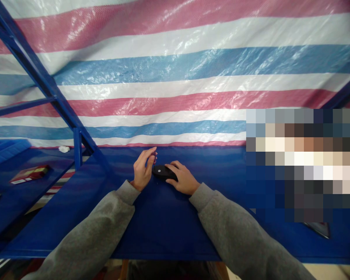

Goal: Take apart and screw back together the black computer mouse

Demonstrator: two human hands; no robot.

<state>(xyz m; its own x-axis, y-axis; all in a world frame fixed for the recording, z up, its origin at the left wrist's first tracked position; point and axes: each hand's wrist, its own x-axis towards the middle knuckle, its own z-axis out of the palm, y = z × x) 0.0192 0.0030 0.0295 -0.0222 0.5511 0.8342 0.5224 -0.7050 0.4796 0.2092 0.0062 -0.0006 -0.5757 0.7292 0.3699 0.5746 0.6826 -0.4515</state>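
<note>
A black computer mouse (165,173) with a small pale round mark lies on the blue tabletop, in front of me. My right hand (182,178) is closed around its right end, thumb on the near side and fingers over the far side. Just off the left end of the mouse is my left hand (142,168), raised, its fingers curled in toward the thumb. Something small and dark shows between those fingertips, too small to name.
The blue tabletop (163,225) meets a striped plastic sheet (175,93) at the back. A blue metal frame (54,91) rises at left; beyond it are a red box (30,174), a blue tray (8,149) and a crumpled white thing (64,149). A blurred-out patch covers the right.
</note>
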